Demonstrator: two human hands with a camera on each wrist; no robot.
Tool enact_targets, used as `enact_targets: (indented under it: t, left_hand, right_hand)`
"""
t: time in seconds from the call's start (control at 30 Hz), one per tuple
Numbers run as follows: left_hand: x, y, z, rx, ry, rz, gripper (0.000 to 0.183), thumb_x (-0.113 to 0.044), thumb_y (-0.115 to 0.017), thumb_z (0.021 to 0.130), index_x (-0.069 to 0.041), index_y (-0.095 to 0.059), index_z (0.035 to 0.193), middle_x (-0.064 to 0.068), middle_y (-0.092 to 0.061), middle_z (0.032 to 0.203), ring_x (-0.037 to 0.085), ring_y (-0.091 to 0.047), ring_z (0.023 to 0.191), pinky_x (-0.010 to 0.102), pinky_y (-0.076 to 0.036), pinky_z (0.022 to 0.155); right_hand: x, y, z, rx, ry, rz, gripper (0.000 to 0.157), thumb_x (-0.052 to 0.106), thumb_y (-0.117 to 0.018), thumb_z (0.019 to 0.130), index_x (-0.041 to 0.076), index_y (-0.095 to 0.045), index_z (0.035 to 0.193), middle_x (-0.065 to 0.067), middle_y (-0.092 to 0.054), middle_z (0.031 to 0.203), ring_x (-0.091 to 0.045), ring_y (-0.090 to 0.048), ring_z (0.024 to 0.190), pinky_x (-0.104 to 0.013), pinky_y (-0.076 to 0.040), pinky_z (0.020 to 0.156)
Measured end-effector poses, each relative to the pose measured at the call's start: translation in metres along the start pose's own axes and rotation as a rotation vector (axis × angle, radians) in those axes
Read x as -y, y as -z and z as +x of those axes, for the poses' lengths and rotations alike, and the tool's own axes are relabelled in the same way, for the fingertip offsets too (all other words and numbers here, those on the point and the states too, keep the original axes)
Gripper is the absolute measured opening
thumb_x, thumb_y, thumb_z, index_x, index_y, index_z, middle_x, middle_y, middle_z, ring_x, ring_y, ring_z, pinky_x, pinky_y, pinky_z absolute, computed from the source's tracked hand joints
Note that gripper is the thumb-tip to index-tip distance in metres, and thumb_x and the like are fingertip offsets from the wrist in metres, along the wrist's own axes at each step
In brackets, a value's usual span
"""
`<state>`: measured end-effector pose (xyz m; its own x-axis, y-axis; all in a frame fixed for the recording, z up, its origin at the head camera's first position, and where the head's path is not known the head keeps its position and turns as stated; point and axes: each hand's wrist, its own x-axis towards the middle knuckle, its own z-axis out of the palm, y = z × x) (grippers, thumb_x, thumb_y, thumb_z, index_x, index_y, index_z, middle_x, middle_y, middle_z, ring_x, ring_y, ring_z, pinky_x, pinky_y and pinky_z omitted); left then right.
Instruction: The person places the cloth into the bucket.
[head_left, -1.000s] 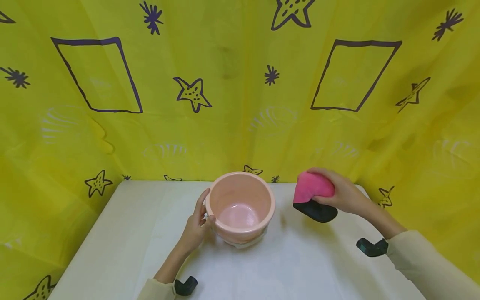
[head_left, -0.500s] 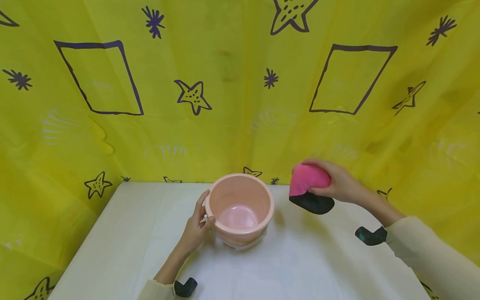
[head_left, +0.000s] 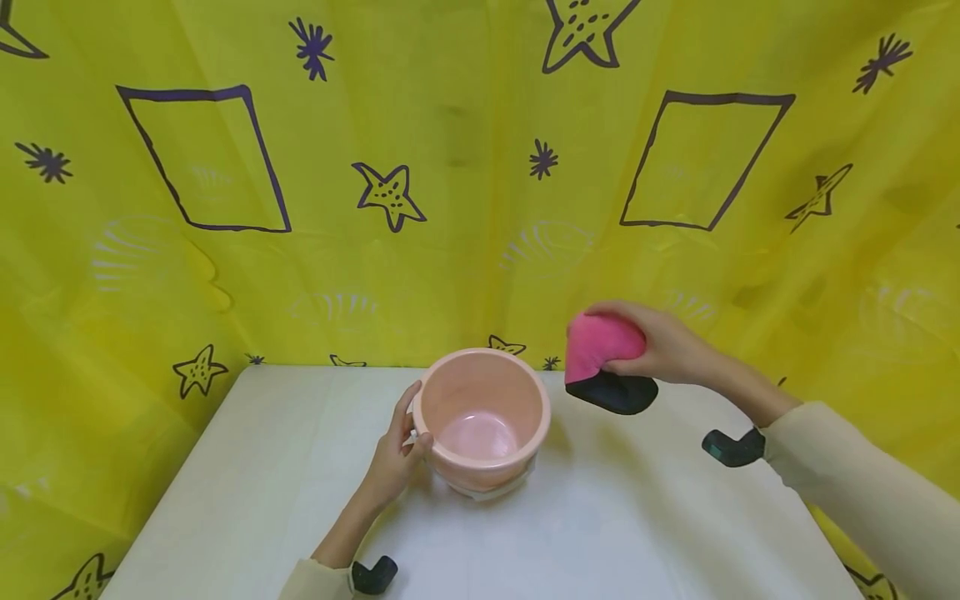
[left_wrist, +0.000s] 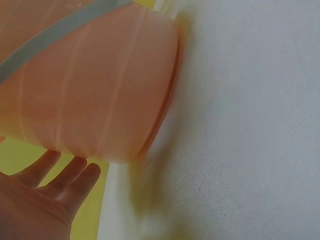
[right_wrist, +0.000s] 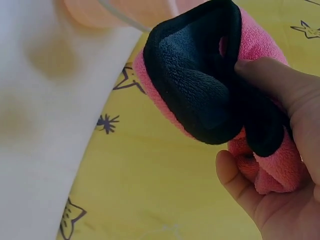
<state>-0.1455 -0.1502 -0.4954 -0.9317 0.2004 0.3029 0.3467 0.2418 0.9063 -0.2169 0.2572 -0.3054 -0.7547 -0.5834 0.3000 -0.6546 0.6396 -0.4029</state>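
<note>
A pale pink bucket (head_left: 483, 478) is at the middle of the white table, its mouth toward the head view. My left hand (head_left: 396, 460) holds it at its left side, thumb by the rim and fingers along the outer wall. In the left wrist view, a grey handle crosses the bucket wall (left_wrist: 95, 95). My right hand (head_left: 663, 346) grips a folded pink and black terry cloth (head_left: 606, 346), raised to the right of the bucket. From the right wrist, the thumb presses on the cloth's (right_wrist: 200, 95) dark edging, and its dark inner side shows.
The white table (head_left: 247, 467) runs back to a yellow curtain (head_left: 465, 250) printed with stars and frames, which also hangs on both sides. A dark camera mount sits on each wrist, left (head_left: 375, 575) and right (head_left: 731, 448).
My right hand has moved up and left with the cloth, nearer to the bucket. The left hand and the bucket stay where they were.
</note>
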Motion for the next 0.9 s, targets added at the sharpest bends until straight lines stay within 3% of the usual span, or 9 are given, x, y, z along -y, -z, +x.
enact_targets:
  t: [0.43, 0.67, 0.9]
  left_hand:
    - [0.000, 0.000, 0.000, -0.002, 0.016, -0.002, 0.074, -0.029, -0.062, 0.101, -0.036, -0.021, 0.163, 0.020, -0.061, 0.141, 0.039, -0.057, 0.129, 0.033, -0.054, 0.090]
    - [0.000, 0.000, 0.000, -0.010, 0.032, 0.005, 0.075, -0.046, -0.061, 0.100, -0.038, -0.021, 0.163, 0.018, -0.062, 0.141, 0.037, -0.058, 0.129, 0.035, -0.054, 0.090]
    - [0.004, 0.000, -0.001, -0.004, -0.011, -0.015, 0.073, -0.038, -0.061, 0.101, -0.035, -0.022, 0.163, 0.019, -0.063, 0.138, 0.038, -0.058, 0.128, 0.031, -0.054, 0.084]
  right_hand:
    - [0.024, 0.000, 0.032, 0.060, 0.038, -0.001, 0.064, 0.017, -0.090, 0.080, 0.016, -0.060, 0.137, -0.003, -0.066, 0.125, -0.024, -0.061, 0.105, -0.044, -0.056, 0.084]
    - [0.039, -0.008, 0.053, 0.107, 0.075, 0.010, 0.065, 0.015, -0.090, 0.078, 0.016, -0.061, 0.136, -0.003, -0.065, 0.127, -0.024, -0.061, 0.107, -0.042, -0.056, 0.085]
    - [0.054, -0.019, 0.073, 0.160, 0.121, -0.004, 0.063, 0.018, -0.089, 0.079, 0.015, -0.061, 0.136, -0.002, -0.066, 0.126, -0.023, -0.060, 0.105, -0.040, -0.054, 0.085]
